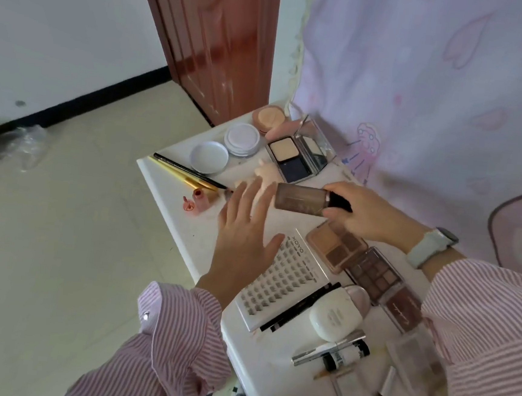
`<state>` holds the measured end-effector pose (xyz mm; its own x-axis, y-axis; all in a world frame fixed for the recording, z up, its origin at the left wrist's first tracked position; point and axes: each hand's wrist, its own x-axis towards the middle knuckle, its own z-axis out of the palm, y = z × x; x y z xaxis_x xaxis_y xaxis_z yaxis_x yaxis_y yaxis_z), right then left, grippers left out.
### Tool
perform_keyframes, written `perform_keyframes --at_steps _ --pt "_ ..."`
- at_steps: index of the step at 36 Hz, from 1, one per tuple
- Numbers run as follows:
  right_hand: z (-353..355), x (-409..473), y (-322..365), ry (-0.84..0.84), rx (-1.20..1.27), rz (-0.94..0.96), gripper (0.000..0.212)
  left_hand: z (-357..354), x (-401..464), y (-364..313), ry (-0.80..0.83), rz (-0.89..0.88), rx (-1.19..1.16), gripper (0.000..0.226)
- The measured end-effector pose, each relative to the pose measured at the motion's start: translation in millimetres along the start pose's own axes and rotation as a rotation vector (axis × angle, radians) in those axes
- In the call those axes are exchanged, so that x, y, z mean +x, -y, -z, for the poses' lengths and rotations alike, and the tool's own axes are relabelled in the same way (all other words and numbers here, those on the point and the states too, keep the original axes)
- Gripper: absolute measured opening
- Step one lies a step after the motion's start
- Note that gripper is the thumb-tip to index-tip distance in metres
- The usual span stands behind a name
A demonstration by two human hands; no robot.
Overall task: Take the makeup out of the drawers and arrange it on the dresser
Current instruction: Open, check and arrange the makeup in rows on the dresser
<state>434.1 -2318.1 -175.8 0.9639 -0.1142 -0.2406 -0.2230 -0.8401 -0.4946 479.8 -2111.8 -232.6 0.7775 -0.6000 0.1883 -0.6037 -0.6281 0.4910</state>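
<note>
My right hand (367,212) grips a brown foundation bottle (300,198) by its dark cap and holds it sideways above the white dresser top (193,239). My left hand (245,231) hovers flat, fingers spread, just left of the bottle and holds nothing. Below it lies a lash tray (280,281). Brown eyeshadow palettes (337,247) (376,275) lie under my right wrist. An open powder compact (298,158), two round white jars (209,157) (242,139) and a peach puff case (268,118) sit at the far end.
Pencils and a gold brush (186,172) and a pink lip tube (197,203) lie at the left edge. A white oval case (336,315), small tubes (343,356) and brushes crowd the near end. A pink curtain (421,85) hangs behind the dresser; tiled floor (61,227) is left.
</note>
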Motion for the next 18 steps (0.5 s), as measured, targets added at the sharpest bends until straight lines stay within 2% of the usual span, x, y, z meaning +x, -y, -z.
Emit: perform_keyframes --at_steps 3,5,7,11,18 --pt "6.4 -4.3 22.7 0.172 0.256 0.015 0.028 2.6 6.6 -10.7 -0.014 -0.193 0.161 0.087" --pt "9.2 -8.1 31.7 0.209 0.44 -0.002 0.023 4.9 10.1 -10.4 -0.08 -0.248 0.188 0.074" --pt "10.3 -9.8 34.9 0.165 0.531 -0.061 0.023 7.4 12.5 -6.1 -0.144 -0.247 0.161 0.056" --pt "8.4 -9.5 37.4 0.076 0.546 -0.2 0.039 8.5 9.9 -1.8 -0.088 -0.213 0.101 0.057" --pt "9.3 -10.3 40.9 0.033 0.586 -0.148 0.028 9.6 12.0 -1.7 -0.048 -0.186 0.092 0.058"
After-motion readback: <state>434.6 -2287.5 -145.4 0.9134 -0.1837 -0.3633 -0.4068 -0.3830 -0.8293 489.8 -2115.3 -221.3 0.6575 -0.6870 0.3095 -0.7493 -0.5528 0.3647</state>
